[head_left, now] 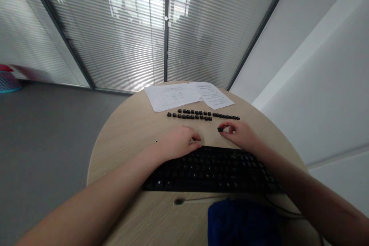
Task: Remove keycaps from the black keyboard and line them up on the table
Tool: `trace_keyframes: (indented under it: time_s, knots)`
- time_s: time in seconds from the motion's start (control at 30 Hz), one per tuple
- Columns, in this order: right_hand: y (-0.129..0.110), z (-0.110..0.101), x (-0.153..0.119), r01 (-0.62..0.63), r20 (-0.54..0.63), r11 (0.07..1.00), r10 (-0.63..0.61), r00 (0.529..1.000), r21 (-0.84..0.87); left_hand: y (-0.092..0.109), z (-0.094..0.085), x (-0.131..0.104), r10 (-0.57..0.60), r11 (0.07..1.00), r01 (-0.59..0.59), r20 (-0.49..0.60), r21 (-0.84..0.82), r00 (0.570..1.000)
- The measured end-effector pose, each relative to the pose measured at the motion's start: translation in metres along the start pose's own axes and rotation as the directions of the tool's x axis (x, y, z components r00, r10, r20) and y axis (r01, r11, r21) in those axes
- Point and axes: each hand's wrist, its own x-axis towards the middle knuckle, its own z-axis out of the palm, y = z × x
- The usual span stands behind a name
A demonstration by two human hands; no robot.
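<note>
A black keyboard (207,171) lies near the front of the round wooden table, partly under my forearms. Beyond it, small black keycaps (192,117) stand in rows. My right hand (238,132) pinches one black keycap (220,129) between thumb and fingertips, just past the keyboard's back edge and close to the right end of the rows. My left hand (183,142) rests over the keyboard's back left part, thumb and fingers apart, with nothing visible between them.
White printed sheets (173,96) lie behind the keycaps. A thin tool with a dark brush-like end (179,201), a blue cloth (242,223) and a black cable (284,209) are in front of the keyboard. A blue and red basket (8,80) stands on the floor, far left.
</note>
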Motion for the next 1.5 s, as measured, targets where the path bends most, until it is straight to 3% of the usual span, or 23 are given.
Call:
trace_keyframes:
  time_s: [0.1,0.3,0.5,1.0,1.1,1.2,1.27,1.37,1.5]
  knots:
    - [0.032,-0.004,0.038,-0.201,0.090,0.977,0.195,0.977,0.075,-0.010,-0.001,0.002,-0.029,1.000,0.029,-0.001,0.008,1.000]
    - [0.064,0.016,0.081,-0.322,0.158,0.936,0.299,0.941,0.145,-0.018,-0.002,0.003,-0.123,0.992,0.123,-0.004,-0.011,0.992]
    - [0.070,0.031,0.089,-0.355,0.196,0.920,0.322,0.926,0.167,-0.024,-0.002,0.004,-0.115,0.991,0.112,-0.030,-0.066,0.993]
    - [0.073,0.032,0.089,-0.270,0.137,0.958,0.255,0.957,0.101,-0.027,-0.001,0.003,-0.054,0.997,0.056,0.027,-0.061,0.998]
    - [0.063,0.020,0.084,-0.243,0.069,0.965,0.237,0.969,0.098,-0.027,-0.001,0.003,-0.063,0.996,0.065,0.031,-0.061,0.997]
    - [0.047,-0.004,0.069,-0.209,-0.050,0.973,0.214,0.975,0.098,-0.028,-0.001,0.004,-0.079,0.994,0.081,0.032,-0.069,0.996]
    - [0.035,-0.023,0.050,-0.181,-0.116,0.971,0.201,0.973,0.159,-0.029,-0.002,0.004,-0.083,0.993,0.085,0.024,-0.077,0.996]
    - [0.019,-0.041,0.009,-0.096,-0.201,0.887,0.206,0.958,0.452,-0.033,-0.003,0.006,-0.076,0.993,0.077,0.013,-0.091,0.997]
    - [0.001,-0.035,-0.041,-0.137,-0.200,0.879,0.251,0.947,0.456,-0.038,-0.001,0.008,-0.064,0.992,0.068,0.048,-0.103,0.997]
